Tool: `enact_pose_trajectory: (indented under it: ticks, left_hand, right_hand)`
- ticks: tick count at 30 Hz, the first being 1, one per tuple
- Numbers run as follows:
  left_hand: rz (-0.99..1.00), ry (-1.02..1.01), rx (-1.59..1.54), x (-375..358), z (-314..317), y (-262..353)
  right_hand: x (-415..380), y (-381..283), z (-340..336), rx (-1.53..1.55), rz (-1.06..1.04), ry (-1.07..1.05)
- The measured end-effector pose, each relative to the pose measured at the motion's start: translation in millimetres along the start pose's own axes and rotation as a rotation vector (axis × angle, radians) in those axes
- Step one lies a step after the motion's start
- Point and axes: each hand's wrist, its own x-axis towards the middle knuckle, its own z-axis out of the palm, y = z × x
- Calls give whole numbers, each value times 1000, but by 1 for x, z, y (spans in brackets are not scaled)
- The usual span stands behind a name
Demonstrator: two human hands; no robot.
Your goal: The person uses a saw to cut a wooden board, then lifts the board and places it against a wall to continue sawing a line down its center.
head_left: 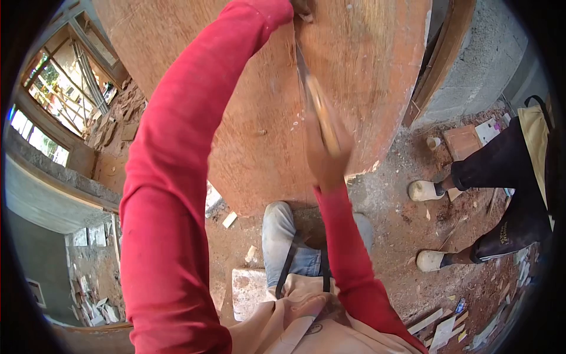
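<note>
A large reddish-brown wooden board (253,118) lies in front of me, with a thin dark line running along its middle. My right hand (327,138) is closed round the wooden handle of a handsaw (323,109). The narrow metal blade points away from me and meets the board along the line. At the top edge of the view, my left hand (303,9) is on the board near the far end of the blade. Only a small part of it shows, and its fingers are mostly hidden beyond the red sleeve.
Another person (513,171) stands at the right, legs and shoes close to the board. A pale block (249,289) is by my legs. Wood scraps (442,327) lie at the lower right. A grey wall (480,65) and wooden frame are beyond the board's right edge.
</note>
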Motion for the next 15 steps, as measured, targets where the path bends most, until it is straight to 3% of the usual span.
enact_pose_trajectory:
  ticks: [3,5,6,8,10,13,15]
  left_hand:
    - [9,88,48,-9,16,3]
    - [1,106,18,-11,2,7]
    - [-7,146,29,-7,8,9]
    - [-39,91,23,-2,15,16]
    - [-71,42,60,3,10,13]
    - [-7,72,-28,0,3,8]
    - [16,97,-43,-1,1,9]
  right_hand:
    - [-91,-24,-50,-237,-130,-40]
    - [-109,-40,-58,-5,156,-78]
    - [-93,-20,-51,-427,-267,-47]
    - [-29,3,0,-43,15,24]
    - [21,-6,24,-10,13,58]
    - [13,25,25,137,-118,159]
    - [-2,28,10,-125,-176,20]
